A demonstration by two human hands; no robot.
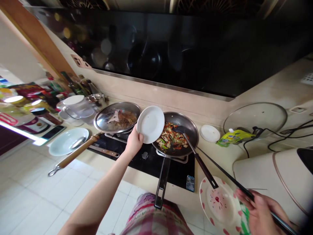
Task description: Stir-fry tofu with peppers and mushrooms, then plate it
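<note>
My left hand (134,141) grips the edge of a small white plate (151,124), tilted up beside the frying pan (193,130). In that pan lies a stir-fry of sliced vegetables (168,138). A spatula (202,166) rests in the pan, its dark handle leaning out over the rim to the right. At the lower right, my right hand (264,209) is closed around long black chopsticks (227,174), whose tips point toward the pan. Below the chopsticks sits a plate with red hearts on its rim (205,199).
A lidded wok (117,117) with a wooden handle (75,151) stands on the left burner. Bottles and jars (40,111) crowd the left counter near a pale plate (58,143). To the right are a white saucer (209,133), yellow pouch (232,137) and glass lid (254,117). A range hood (171,49) hangs above.
</note>
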